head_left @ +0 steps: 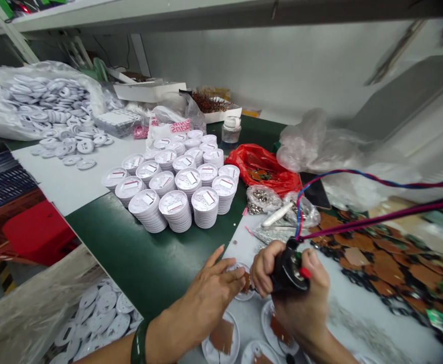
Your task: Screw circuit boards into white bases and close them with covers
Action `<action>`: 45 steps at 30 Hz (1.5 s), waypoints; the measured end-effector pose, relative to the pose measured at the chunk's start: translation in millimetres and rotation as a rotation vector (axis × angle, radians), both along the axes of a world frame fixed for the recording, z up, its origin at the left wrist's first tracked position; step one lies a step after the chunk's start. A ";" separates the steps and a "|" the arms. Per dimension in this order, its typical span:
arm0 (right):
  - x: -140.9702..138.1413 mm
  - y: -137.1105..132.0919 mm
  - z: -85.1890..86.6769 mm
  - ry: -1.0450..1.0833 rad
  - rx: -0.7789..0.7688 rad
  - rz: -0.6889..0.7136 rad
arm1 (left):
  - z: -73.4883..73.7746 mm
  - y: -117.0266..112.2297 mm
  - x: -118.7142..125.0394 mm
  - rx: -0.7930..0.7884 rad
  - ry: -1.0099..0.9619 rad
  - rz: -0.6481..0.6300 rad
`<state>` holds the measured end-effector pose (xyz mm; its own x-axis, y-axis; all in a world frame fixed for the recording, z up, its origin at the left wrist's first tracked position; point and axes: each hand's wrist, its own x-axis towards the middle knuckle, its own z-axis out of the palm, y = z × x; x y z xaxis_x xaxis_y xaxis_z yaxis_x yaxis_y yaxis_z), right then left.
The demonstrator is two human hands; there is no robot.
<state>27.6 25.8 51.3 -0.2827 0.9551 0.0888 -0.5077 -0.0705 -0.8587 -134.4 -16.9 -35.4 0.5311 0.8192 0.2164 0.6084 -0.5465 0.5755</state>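
Observation:
My right hand (pixel 293 283) is wrapped round a black electric screwdriver (pixel 292 268) with a red button, its tip pointing left. Red, blue and dark wires run from its top to the right. My left hand (pixel 217 283) has its fingers stretched out over a round white plastic cover (pixel 240 265), touching or just above it; the fingertips partly hide it. Inside that cover sits a brown circuit board (pixel 247 282). Nearer to me lie more white covers with brown boards, among them a white cover (pixel 210 349) below my left hand and another white cover (pixel 269 323) by my right wrist.
Stacked white covers (pixel 176 202) stand on the green table mat (pixel 107 253). Brown boards (pixel 384 263) are piled at right. Behind are a red bag (pixel 244 156), bags of small metal parts (pixel 263 199) and a jar (pixel 231 131). A large bag of white discs (pixel 47 98) fills the far left.

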 end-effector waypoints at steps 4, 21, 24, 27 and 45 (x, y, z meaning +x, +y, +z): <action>-0.7 -1.5 -9.9 0.008 -0.001 0.054 | 3.2 0.0 2.3 -0.031 -0.014 0.001; 41.2 4.6 3.4 -0.128 -0.035 -0.037 | 32.5 -0.6 7.1 -0.016 0.048 0.028; 41.8 4.3 -6.3 -0.151 -0.041 -0.051 | 40.9 0.4 7.3 -0.040 0.030 0.055; 42.0 4.5 -6.3 -0.114 -0.052 -0.051 | 41.6 1.1 10.3 -0.031 -0.005 0.108; 30.4 -0.5 36.5 0.002 0.028 0.000 | 38.2 26.5 38.0 -0.183 -0.242 0.153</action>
<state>58.0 25.3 87.8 -0.2827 0.9521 0.1164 -0.5096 -0.0462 -0.8592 -96.4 9.6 2.8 0.3502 0.9223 0.1637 0.5090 -0.3341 0.7933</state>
